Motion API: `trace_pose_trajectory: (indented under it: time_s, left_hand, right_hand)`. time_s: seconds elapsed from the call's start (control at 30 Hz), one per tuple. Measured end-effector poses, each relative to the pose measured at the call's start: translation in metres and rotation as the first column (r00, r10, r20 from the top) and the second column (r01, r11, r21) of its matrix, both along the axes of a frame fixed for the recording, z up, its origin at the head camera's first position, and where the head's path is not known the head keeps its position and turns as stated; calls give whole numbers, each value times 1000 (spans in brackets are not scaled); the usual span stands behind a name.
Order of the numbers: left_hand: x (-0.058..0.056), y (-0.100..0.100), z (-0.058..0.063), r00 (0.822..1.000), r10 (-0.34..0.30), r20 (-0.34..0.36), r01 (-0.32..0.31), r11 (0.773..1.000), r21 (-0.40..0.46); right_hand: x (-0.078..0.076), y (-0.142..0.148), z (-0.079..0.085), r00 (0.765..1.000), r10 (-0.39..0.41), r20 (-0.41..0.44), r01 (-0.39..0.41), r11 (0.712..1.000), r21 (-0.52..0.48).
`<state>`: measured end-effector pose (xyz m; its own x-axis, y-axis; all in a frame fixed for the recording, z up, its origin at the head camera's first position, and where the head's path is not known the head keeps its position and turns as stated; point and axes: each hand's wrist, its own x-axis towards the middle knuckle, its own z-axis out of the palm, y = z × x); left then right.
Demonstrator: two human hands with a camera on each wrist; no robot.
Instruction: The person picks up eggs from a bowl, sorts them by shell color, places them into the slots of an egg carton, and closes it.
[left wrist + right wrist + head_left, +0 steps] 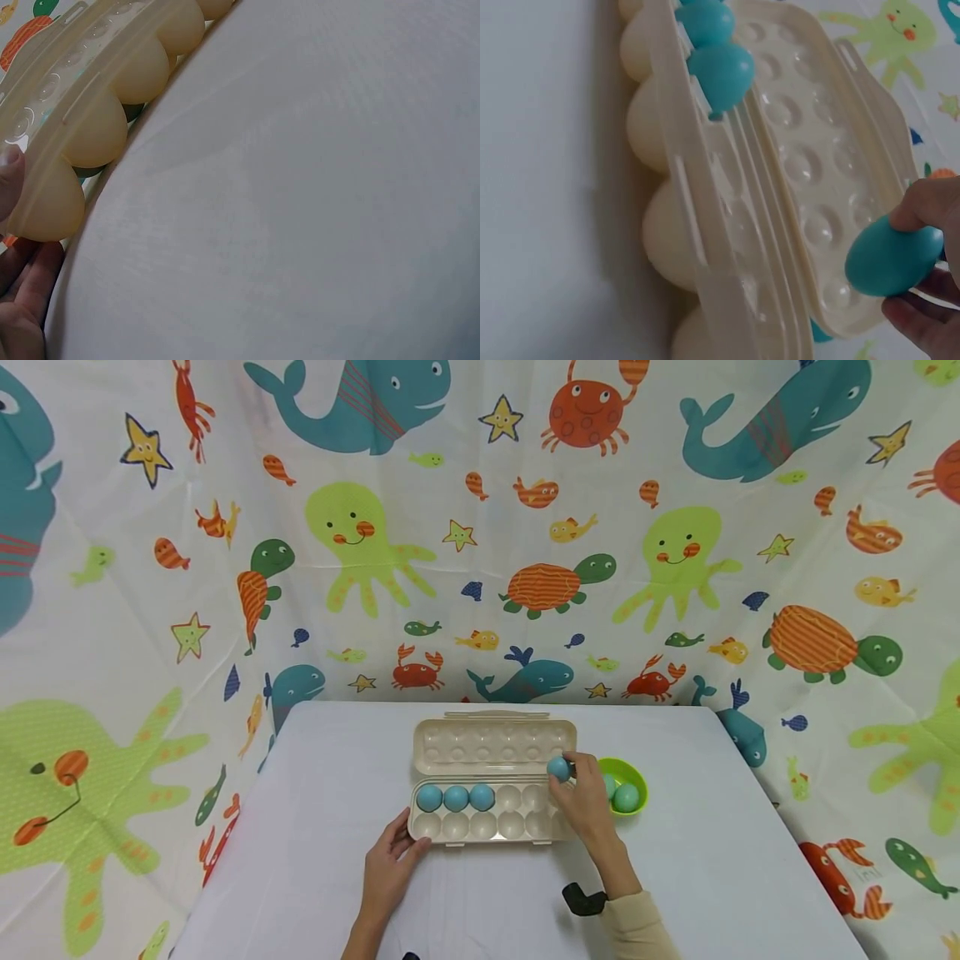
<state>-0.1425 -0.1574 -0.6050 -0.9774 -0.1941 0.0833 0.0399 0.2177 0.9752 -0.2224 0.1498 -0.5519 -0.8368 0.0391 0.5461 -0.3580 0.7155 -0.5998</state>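
Note:
A beige egg carton (483, 825) lies open with its lid (495, 747) folded back. Three blue eggs (456, 798) fill the left cups of its back row. My left hand (390, 864) holds the carton's left end, thumb over the rim and fingers (39, 281) under the end cup. Another blue egg (892, 256) is pinched between the thumb and fingers of my right hand (588, 806), above the carton's right end by the lid. In the right wrist view the held egg overlaps the lid.
Right of the carton, partly behind my right hand, stands a lime green bowl (642, 777) with pale green eggs (626, 797). A white cloth covers the table (322, 777). A curtain (450, 577) printed with sea animals hangs behind and along both sides.

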Motion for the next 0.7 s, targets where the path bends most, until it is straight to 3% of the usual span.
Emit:
trace_pose_trajectory:
  time_s: [0.27,0.5,0.7]
  left_hand:
    - [-9,-4,-30,1000,16,-10,-15,999,30]
    - [-10,-6,-34,999,7,-37,-5,999,34]
    - [-9,-3,-29,1000,25,10,-25,999,24]
  right_hand:
    - [3,-22,-6,994,69,86,-73,997,38]
    - [4,-35,-14,987,132,95,-137,989,55]
    - [6,-44,-25,973,166,163,-178,982,63]
